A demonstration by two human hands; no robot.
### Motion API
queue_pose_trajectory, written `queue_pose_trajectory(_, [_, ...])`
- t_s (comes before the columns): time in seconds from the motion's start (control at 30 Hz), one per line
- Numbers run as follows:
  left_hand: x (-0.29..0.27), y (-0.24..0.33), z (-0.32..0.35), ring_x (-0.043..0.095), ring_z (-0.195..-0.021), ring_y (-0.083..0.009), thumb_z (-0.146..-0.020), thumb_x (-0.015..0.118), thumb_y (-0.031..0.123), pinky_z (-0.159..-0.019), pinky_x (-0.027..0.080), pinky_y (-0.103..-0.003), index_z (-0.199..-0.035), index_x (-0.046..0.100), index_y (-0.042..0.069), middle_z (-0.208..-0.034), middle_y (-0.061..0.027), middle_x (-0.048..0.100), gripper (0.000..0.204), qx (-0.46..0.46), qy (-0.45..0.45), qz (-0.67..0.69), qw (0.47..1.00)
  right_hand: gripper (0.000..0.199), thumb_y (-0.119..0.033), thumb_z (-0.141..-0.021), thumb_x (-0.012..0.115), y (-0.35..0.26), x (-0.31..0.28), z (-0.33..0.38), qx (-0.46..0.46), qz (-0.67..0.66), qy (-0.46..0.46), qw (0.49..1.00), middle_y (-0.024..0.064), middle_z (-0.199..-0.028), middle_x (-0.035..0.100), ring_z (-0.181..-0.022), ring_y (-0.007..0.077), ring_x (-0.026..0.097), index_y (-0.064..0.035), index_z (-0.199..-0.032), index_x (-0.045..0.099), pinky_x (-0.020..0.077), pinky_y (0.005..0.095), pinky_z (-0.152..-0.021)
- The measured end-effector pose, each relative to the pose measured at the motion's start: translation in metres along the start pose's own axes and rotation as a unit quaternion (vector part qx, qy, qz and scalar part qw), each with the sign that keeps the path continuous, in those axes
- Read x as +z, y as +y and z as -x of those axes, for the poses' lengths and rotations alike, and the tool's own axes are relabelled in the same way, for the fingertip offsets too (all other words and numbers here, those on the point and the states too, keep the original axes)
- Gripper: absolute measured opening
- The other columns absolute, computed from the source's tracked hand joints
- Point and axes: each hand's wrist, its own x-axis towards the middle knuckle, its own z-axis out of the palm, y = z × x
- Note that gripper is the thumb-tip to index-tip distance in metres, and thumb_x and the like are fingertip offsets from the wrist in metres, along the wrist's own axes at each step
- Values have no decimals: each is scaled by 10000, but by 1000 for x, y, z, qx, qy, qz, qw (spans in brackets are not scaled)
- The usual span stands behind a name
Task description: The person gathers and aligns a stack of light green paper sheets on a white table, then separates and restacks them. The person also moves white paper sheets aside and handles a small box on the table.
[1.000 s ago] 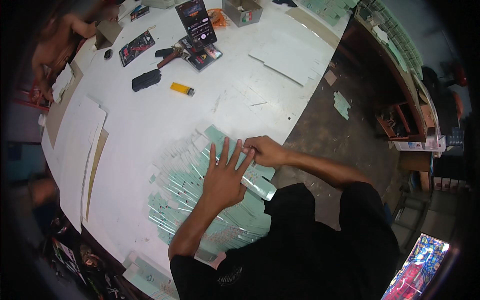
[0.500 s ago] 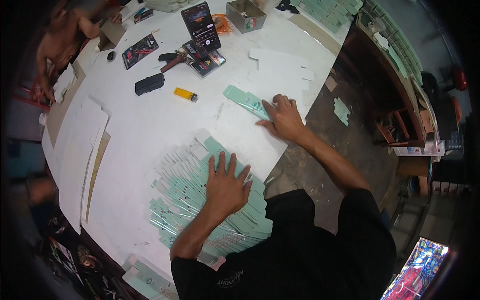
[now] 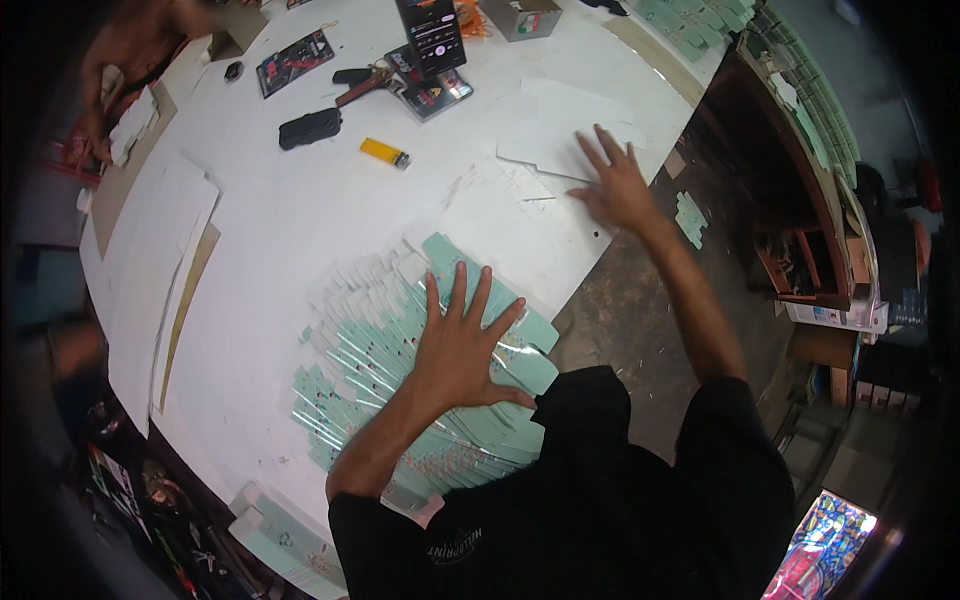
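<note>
My left hand (image 3: pixel 460 345) lies with fingers spread on a fanned heap of flat, pale green printed cartons (image 3: pixel 385 345) with white flaps. Its palm and thumb press on the cartons nearest my body, hiding part of them. Farther right, my right hand (image 3: pixel 615 185) is stretched out with its fingers apart, a little blurred. Nothing shows in its grasp. It is over or against thin white cut-out sheets (image 3: pixel 550 125) near the table's right edge; whether it touches them I cannot tell.
On the white table (image 3: pixel 260 270) are a yellow lighter (image 3: pixel 384 153), a black pouch (image 3: pixel 310 129), keys (image 3: pixel 365 82), a propped phone (image 3: pixel 435 40) and a metal box (image 3: pixel 522 18). Large white sheets (image 3: pixel 165 270) lie left. Another person (image 3: pixel 130 60) sits at the far left. A green carton (image 3: pixel 691 220) lies on the floor.
The green carton under my right hand has left that spot. My right hand has moved farther and right, fingers now spread. My left hand has opened wider on the heap, and the view has shifted.
</note>
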Motion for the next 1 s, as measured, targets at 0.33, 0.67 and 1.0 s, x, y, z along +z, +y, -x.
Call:
queue_pose_trajectory(0.33, [17,-1,-1,299,-1543,-534,-1024,604,474,-1259,143,-690,-1427,679,196,-1616,-292,435,496,-26,12,-32,999,528,-276,-997,703,-69,-3,13,-6,-103,-139,985,246,-1175,606,-988,390,649,-20,-1445,593,548,467,-835])
queue_pose_trajectory(0.67, [8,1,-3,81,-1586,-588,-1008,587,598,-1270,106,-684,-1637,319,-24,-1689,-414,122,925,-5,81,49,995,232,-159,-1055,603,-128,-13,41,273,-501,-383,726,284,-984,704,-793,363,676,62,-1065,675,564,456,-757])
queue_pose_trajectory(1.0, [20,-8,-2,413,-1480,-488,-946,681,400,-1247,288,-550,-1439,594,-44,-1569,-360,436,669,-72,88,10,993,420,-331,-1092,596,-169,-35,77,211,-426,-175,862,218,-1064,782,-940,266,786,-10,-1355,658,601,372,-845])
